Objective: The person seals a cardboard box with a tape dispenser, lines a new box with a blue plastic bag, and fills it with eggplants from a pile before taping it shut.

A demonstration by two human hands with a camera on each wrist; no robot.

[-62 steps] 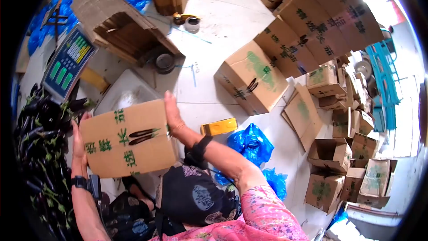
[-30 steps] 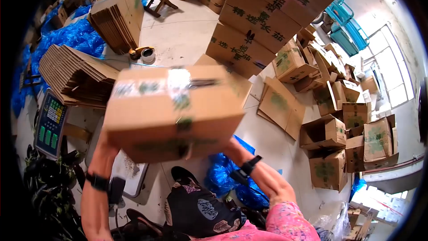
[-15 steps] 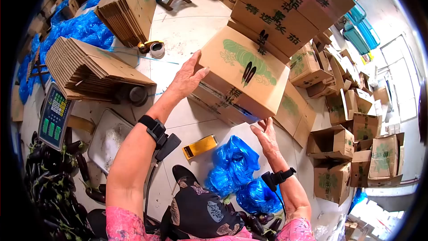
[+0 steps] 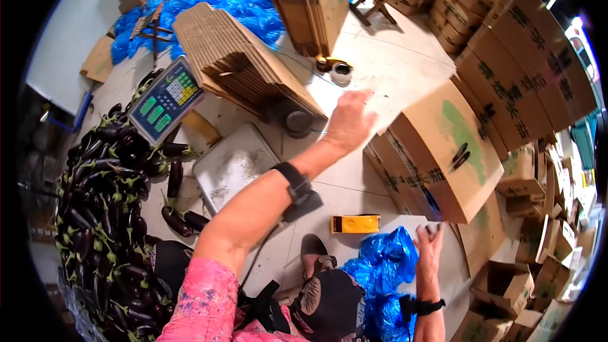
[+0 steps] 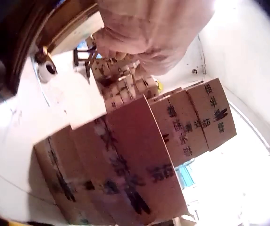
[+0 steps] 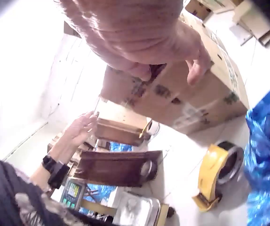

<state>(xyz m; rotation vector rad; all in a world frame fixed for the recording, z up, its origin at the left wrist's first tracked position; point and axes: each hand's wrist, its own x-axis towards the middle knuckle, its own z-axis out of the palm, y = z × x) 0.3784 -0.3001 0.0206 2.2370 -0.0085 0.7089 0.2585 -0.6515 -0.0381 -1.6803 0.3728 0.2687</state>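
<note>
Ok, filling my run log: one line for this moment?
left hand: open, off box | right hand: open, empty | box: on stack

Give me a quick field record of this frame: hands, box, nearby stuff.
left hand: open, fingers spread, raised near the box's upper edge; contact unclear
right hand: open, fingers loosely bent, below the box's lower corner, holds nothing
box: closed carton with green print, tilted, resting against stacked cartons
tape dispenser: yellow, on the floor between the arms
blue bags: bunched on the floor by the right hand
scale: display panel lit, steel platform beside it
eggplants: dark pile on the floor at the left
</note>
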